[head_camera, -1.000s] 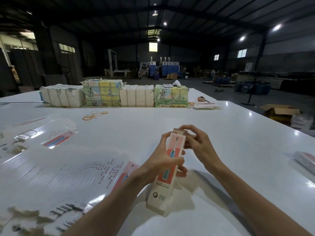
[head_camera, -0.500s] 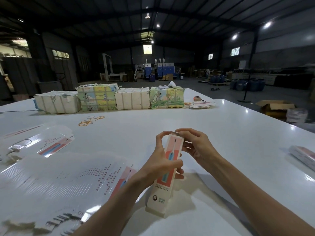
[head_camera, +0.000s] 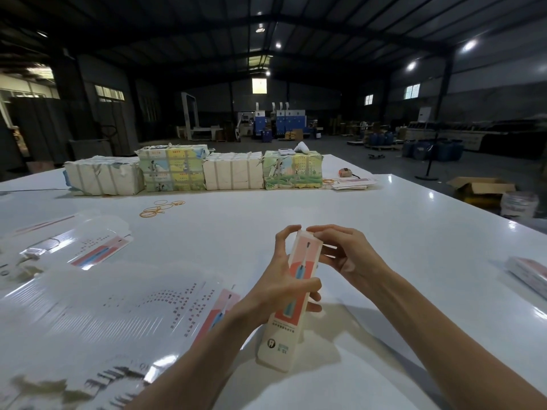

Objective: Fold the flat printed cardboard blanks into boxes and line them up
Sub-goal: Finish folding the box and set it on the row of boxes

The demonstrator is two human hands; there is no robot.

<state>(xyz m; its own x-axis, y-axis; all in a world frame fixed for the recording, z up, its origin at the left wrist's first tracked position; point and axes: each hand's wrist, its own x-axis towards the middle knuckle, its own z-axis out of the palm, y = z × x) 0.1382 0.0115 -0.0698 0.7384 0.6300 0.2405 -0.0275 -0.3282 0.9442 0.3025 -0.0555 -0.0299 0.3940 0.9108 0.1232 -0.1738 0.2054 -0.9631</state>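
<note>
Well, at the lower left of the frame a fan of flat, glossy white cardboard blanks with pink print [head_camera: 97, 306] lies spread on the shiny white table [head_camera: 384, 208]. In the centre, the left hand [head_camera: 275, 291] grips a long, narrow white-and-pink cardboard box [head_camera: 281, 335] round its middle, holding it slanted. Just right of it, the right hand [head_camera: 346, 255] curls over the box's top end, fingertips pinching there. At the frame's right edge, a small stack of pink-printed cardboard [head_camera: 529, 273] lies well apart.
</note>
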